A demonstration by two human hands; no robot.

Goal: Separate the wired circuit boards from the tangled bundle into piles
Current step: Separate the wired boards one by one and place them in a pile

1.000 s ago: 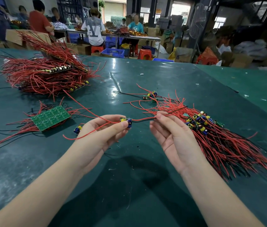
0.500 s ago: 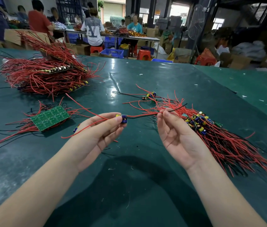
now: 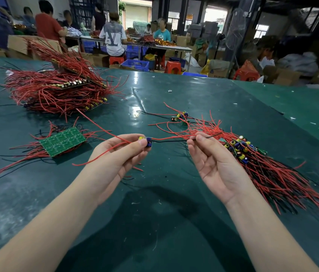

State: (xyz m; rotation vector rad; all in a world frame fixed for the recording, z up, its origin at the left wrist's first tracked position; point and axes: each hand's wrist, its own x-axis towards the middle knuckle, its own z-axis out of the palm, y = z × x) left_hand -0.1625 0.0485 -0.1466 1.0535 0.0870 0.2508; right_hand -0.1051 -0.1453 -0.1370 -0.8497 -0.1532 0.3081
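My left hand (image 3: 119, 160) pinches a small wired circuit board (image 3: 147, 141) with yellow and blue parts above the green table (image 3: 154, 222). Its red and black wires (image 3: 170, 138) stretch to the right, where my right hand (image 3: 213, 163) pinches them between thumb and fingertips. Right of that hand lies a pile of small boards (image 3: 239, 147) with long red wires fanning toward the near right. A few loose small boards (image 3: 180, 116) lie just beyond the hands.
A green board panel (image 3: 62, 141) with red wires lies at the left. A large tangled bundle of red wires and board strips (image 3: 56, 89) sits at the far left. Several people work at tables beyond the far edge, among boxes, crates and stools.
Both hands have moved apart, stretching the board's wires between them. The left hand has lifted the small board slightly and shifted it left; the piles have not moved.
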